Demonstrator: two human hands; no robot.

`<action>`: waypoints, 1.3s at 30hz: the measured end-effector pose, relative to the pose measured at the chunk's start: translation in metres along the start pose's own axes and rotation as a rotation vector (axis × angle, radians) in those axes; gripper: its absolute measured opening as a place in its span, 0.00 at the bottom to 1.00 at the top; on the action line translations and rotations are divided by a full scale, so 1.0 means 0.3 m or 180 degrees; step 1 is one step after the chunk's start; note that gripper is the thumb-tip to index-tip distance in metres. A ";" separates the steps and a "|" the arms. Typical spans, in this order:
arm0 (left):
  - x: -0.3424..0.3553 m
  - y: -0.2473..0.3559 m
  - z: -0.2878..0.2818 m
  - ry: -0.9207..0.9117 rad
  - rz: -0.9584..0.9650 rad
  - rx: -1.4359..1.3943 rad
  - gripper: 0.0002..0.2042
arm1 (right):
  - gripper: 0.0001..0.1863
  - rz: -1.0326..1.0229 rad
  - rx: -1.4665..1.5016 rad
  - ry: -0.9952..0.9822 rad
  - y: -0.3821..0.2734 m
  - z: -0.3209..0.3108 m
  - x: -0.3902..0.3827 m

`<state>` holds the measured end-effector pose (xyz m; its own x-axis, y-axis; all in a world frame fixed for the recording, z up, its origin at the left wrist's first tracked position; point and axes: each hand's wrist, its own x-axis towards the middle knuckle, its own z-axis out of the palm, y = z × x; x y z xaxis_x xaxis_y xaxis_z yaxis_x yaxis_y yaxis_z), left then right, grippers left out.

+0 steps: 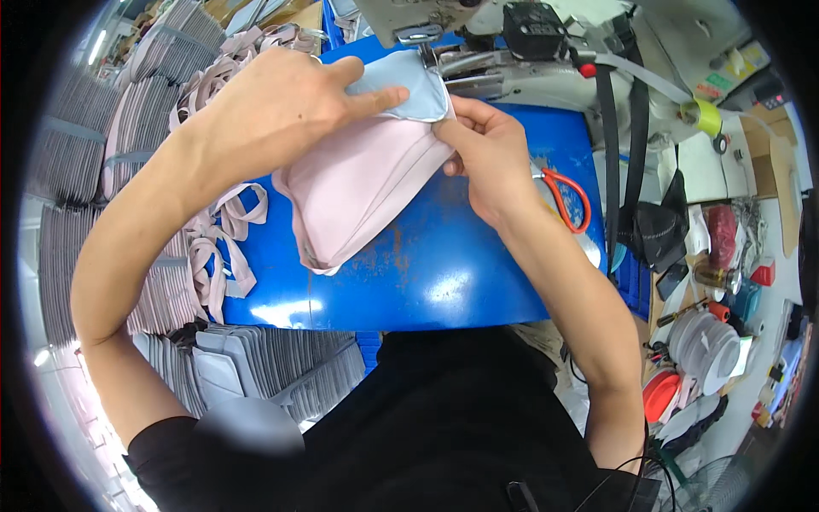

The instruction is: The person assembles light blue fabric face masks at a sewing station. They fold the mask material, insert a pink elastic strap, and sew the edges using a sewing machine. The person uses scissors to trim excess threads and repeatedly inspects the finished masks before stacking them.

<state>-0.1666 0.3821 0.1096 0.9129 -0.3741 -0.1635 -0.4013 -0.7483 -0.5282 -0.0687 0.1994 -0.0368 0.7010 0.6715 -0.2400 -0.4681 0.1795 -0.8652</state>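
Observation:
A pale pink fabric piece [367,175] with folded, stitched-looking edges hangs over the blue sewing table. A light blue fabric panel [408,81] lies at its upper end, beneath the sewing machine's needle and presser foot [428,56]. My left hand [311,98] rests on the blue panel, one finger stretched flat across it; its other fingers are partly hidden. At the panel's right corner, my right hand [486,149] pinches the fabric edge between thumb and fingers. Red-handled scissors [566,200] lie on the table just right of that hand, their blades mostly hidden.
The blue table [426,286] has worn patches. Loose pink fabric strips [223,243] trail along its left side. Bundled stacks of grey-pink pieces [149,111] stand farther left, more [281,367] below. Black straps [618,145] hang at right, near a cluttered bench with white spools [704,346].

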 end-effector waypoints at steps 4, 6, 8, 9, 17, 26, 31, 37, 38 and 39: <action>0.020 0.008 -0.023 0.0028 -0.0033 0.0045 0.28 | 0.16 -0.0104 0.0295 0.0038 0.012 0.004 0.050; 0.035 0.015 -0.025 0.0017 -0.0113 0.0073 0.27 | 0.15 -0.0127 0.0423 0.0147 0.014 0.019 0.065; 0.046 0.033 -0.027 -0.0043 -0.0206 0.0084 0.26 | 0.15 -0.0112 0.0470 0.0241 0.016 0.026 0.070; 0.049 0.047 -0.024 -0.0034 -0.0304 0.0091 0.26 | 0.14 -0.0130 0.0462 0.0234 0.023 0.025 0.077; 0.106 0.202 -0.038 -0.0224 -0.1021 -0.0071 0.23 | 0.13 -0.0224 0.0801 0.0281 0.042 0.036 0.075; 0.159 0.297 -0.028 -0.0062 -0.1513 -0.0513 0.25 | 0.17 -0.0464 0.0624 0.0062 0.066 0.003 0.063; 0.243 0.351 0.013 0.0225 -0.1946 -0.1131 0.22 | 0.18 -0.0551 0.0497 -0.0286 0.101 -0.038 0.026; 0.228 0.428 0.073 0.1344 -0.2606 -0.2339 0.23 | 0.21 -0.0971 -0.0749 -0.0246 0.113 -0.139 -0.116; 0.196 0.468 0.065 0.1541 -0.2425 -0.2319 0.23 | 0.21 -0.1124 -0.0949 -0.0233 0.116 -0.157 -0.152; 0.149 0.524 0.032 0.1712 -0.2226 -0.2295 0.24 | 0.21 -0.0959 -0.0984 -0.0252 0.112 -0.171 -0.197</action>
<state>-0.1883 0.2530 0.0112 0.8726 0.1924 0.4489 0.0745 -0.9608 0.2671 -0.0983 0.1289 -0.0744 0.7326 0.6774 0.0673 -0.0576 0.1602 -0.9854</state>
